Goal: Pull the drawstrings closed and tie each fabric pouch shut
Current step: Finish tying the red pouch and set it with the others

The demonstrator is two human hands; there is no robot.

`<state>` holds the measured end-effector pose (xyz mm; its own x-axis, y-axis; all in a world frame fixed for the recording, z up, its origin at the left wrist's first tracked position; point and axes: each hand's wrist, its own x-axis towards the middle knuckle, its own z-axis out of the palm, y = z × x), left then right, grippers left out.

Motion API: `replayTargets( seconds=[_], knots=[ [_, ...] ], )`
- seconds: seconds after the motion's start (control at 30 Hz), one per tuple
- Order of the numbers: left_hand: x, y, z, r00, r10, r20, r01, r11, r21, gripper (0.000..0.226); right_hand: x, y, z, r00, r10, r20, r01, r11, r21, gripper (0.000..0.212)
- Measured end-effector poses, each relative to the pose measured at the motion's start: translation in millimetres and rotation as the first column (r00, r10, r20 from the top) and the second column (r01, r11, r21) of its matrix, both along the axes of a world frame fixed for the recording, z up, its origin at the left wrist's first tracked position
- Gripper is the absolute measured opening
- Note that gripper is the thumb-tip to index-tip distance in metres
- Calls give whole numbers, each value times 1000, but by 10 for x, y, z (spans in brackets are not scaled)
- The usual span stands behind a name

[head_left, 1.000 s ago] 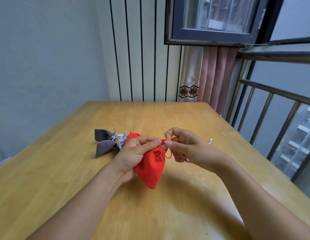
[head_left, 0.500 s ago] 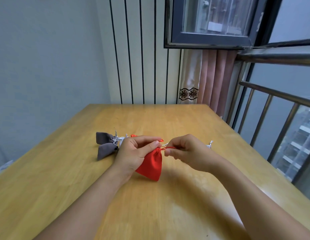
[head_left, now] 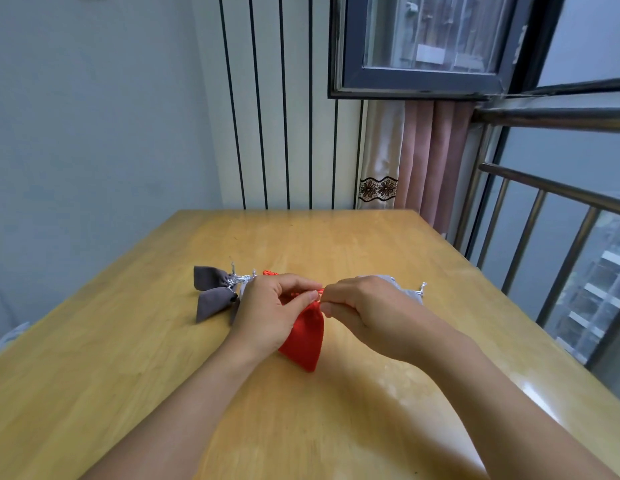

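Head view: red pouch soft, light, limp.
Grip point: drawstring at neck.
Left hand: pinching neck.
Right hand: pinching cord.

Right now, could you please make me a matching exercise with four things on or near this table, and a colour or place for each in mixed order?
Things:
1. pouch held by both hands
2. two pouches left of the left hand
3. pouch behind the right hand
4. curtain

Descriptions:
a. dark grey
b. pink, under the window
c. red
d. light grey, mostly hidden

Pairs: 1-c, 2-a, 3-d, 4-b
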<state>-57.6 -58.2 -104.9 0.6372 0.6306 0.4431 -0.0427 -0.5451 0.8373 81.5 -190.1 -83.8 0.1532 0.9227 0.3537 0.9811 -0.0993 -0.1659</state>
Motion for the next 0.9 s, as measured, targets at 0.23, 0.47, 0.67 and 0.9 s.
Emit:
replayTargets(
  seconds=[0.23,0.47,0.67,0.9],
  knots=[
    [13,-77,27,952,-305,37,303,913,-272,23,121,63,-37,976,48,-213,-19,990,139,31],
    [-2,-99,80,919,-374,123,391,837,-383,56,107,-4,104,671,224,-707,-90,971,222,14],
    [2,-128,99,906,-353,234,420,820,-389,43,115,67,3,343,229,-911,-44,973,228,29],
    [44,-104,30,961,-192,197,229,955,-187,20,110,114,-51,281,267,-922,20,959,284,5]
  ],
)
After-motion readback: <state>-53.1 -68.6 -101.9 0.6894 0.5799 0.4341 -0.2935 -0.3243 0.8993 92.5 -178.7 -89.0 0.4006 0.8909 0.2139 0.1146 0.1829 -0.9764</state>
